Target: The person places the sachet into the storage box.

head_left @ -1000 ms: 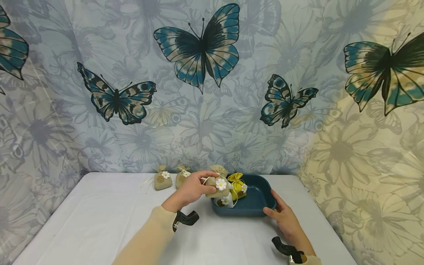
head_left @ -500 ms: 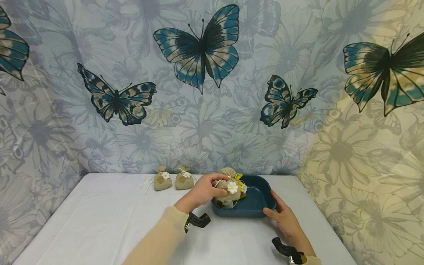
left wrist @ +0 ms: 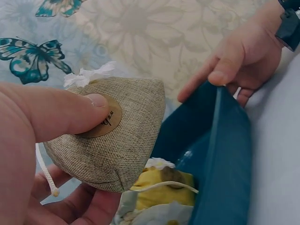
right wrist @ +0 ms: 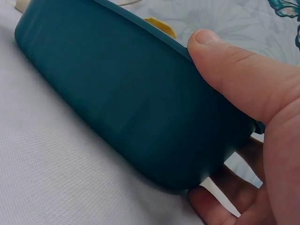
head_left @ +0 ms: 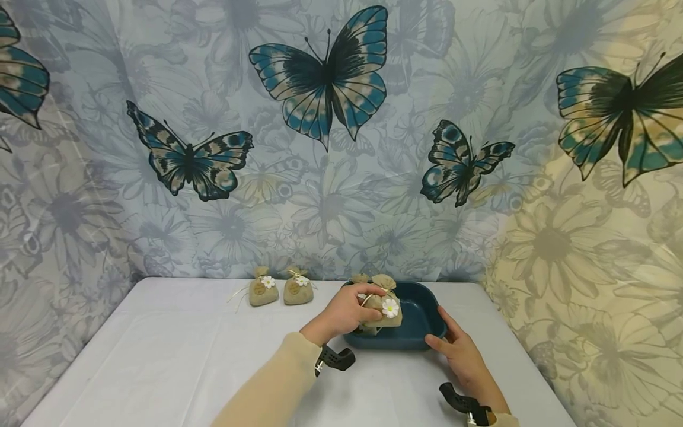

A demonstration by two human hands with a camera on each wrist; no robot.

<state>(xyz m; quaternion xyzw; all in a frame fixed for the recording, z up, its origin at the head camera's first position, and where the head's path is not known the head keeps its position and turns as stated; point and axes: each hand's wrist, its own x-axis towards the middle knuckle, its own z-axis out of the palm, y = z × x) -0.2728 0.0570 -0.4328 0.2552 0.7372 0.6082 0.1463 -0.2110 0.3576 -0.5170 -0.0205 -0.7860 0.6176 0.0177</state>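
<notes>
My left hand [head_left: 347,313] pinches a beige burlap sachet [head_left: 393,321] with a white daisy on it, over the left part of a dark blue-green rectangular dish [head_left: 427,317]. In the left wrist view, the thumb presses on the sachet's round brown label [left wrist: 115,115]. Below it a yellow sachet [left wrist: 152,187] and a whitish floral one [left wrist: 157,213] lie inside the dish. Behind the left hand another beige gathered top [head_left: 360,277] shows. My right hand [head_left: 463,356] grips the dish's right end, thumb at the rim and fingers round the outer wall.
Two more burlap sachets, a left one [head_left: 264,293] and a right one [head_left: 297,293], stand near the back edge of the white-covered table [head_left: 176,350]. A butterfly-print backdrop [head_left: 320,225] rises right behind the table.
My left hand has moved to the right with the burlap sachet, further over the dish, and now hides the yellow sachet in the head view. The right hand and dish stay put.
</notes>
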